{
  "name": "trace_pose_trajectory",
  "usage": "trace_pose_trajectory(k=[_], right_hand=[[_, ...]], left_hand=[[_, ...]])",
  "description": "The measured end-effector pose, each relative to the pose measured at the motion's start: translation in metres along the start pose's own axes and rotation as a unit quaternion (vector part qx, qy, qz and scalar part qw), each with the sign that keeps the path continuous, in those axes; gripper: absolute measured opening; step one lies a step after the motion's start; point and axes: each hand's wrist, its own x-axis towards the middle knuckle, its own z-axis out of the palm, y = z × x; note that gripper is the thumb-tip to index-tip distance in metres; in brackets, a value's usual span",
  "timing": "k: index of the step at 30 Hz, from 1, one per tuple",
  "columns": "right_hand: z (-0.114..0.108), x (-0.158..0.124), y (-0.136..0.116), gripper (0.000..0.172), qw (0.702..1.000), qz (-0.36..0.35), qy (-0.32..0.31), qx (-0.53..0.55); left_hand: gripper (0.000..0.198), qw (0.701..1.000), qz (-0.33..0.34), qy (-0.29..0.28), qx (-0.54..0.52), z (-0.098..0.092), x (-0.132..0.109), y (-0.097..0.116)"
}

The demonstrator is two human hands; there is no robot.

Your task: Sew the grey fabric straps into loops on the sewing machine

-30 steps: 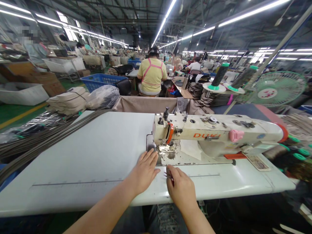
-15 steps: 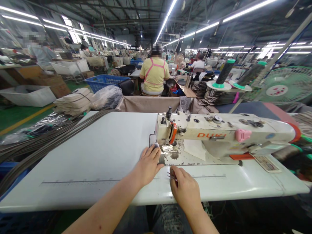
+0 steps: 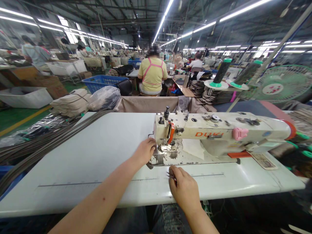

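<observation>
My left hand (image 3: 145,151) is at the left side of the sewing machine (image 3: 224,130), just left of the needle and presser foot (image 3: 168,148). Its fingers are bent and closed together. Whatever they grip, if anything, is hidden behind them. Near the table's front edge, my right hand (image 3: 184,187) is closed around small thread snips (image 3: 171,175), whose two pointed tips stick out to the left. The metal bed plate (image 3: 180,159) under the needle looks worn, with dark patches.
Long dark strips (image 3: 56,139) lie across the left end of the white table (image 3: 97,156). A printed ruler line (image 3: 70,184) runs along its front. Thread cones (image 3: 222,73) and a green fan (image 3: 280,86) stand at right. A person in a yellow top (image 3: 152,73) sits ahead.
My left hand has moved slightly forward and left, from lying flat with fingers spread on the bed to curled fingers beside the machine head. My right hand keeps its place with the thread snips.
</observation>
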Motion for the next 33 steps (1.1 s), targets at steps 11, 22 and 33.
trace_pose_trajectory(k=[11,22,33], right_hand=[[0.0,0.0,-0.002,0.031,1.0,0.011,0.002,-0.006],[-0.001,0.0,-0.002,0.031,1.0,0.013,-0.002,0.007],[-0.003,0.0,-0.004,0.031,1.0,0.01,0.006,0.0]], left_hand=[[0.035,0.999,0.037,-0.004,-0.028,0.006,0.034,-0.011],[0.02,0.998,0.061,-0.005,0.002,-0.011,0.019,-0.021],[0.01,1.0,-0.002,-0.029,-0.006,-0.02,0.004,-0.006]])
